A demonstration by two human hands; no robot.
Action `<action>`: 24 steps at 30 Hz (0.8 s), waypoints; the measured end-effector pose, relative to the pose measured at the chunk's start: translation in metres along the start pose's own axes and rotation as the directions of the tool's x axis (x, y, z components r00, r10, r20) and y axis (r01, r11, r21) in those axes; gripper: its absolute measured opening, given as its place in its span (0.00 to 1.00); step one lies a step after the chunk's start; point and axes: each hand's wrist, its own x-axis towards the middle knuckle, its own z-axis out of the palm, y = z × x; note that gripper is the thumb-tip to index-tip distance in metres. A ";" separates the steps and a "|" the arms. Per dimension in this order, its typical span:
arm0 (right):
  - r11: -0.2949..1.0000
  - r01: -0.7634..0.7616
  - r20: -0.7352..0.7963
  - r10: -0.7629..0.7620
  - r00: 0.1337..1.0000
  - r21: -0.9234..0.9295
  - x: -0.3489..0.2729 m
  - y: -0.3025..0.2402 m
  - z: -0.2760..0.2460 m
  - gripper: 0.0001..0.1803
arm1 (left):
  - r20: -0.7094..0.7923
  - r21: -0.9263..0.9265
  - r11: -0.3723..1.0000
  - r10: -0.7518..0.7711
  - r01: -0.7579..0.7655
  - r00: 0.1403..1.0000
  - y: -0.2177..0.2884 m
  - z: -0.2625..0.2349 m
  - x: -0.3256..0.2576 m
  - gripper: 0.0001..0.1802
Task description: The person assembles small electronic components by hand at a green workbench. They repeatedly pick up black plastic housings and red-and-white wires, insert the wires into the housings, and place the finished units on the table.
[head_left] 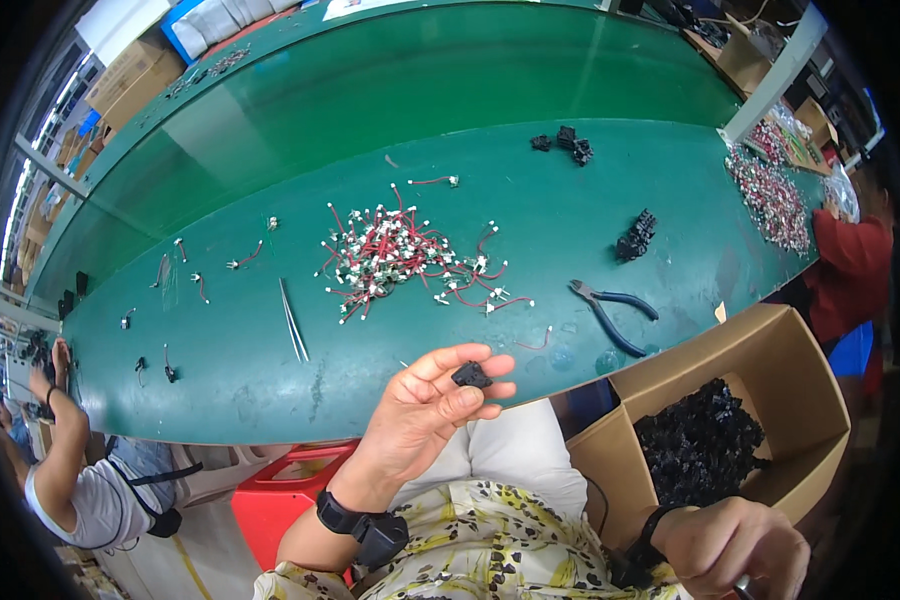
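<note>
My left hand (432,405) is raised palm up at the near edge of the green table (530,170), holding a small black plastic part (471,375) on its fingertips. My right hand (738,545) is low at the bottom right, fingers curled, beside a cardboard box (770,350) filled with black plastic parts (698,448). Whether the right hand holds anything is unclear. A pile of short red wires with white connectors (400,255) lies on the table ahead of my left hand.
Blue-handled pliers (610,310) and tweezers (293,320) lie near the pile. Small heaps of black parts (636,236) (564,143) sit farther back. One person works at the left end (60,470), another in red at the right (850,260). A red stool (290,495) stands below.
</note>
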 end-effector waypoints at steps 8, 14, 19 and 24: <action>0.852 -0.464 0.275 0.399 0.875 0.240 -0.007 -0.004 -0.056 0.14 | 0.063 0.002 1.000 0.002 -0.002 0.998 -0.011 -0.009 0.002 0.22; 0.221 -0.829 -0.552 0.655 0.516 -0.514 -0.046 0.052 -0.060 0.08 | -0.029 0.060 0.998 0.005 -0.004 1.000 -0.011 -0.002 -0.002 0.22; 0.000 -0.467 -0.361 0.635 0.683 -0.884 -0.041 0.090 -0.083 0.11 | -0.069 0.067 0.998 0.021 -0.016 0.997 -0.005 -0.012 -0.011 0.20; -0.105 -0.287 -0.272 0.720 0.639 -0.952 -0.030 0.111 -0.090 0.10 | -0.060 0.090 0.995 0.040 -0.035 0.997 -0.007 -0.018 -0.012 0.20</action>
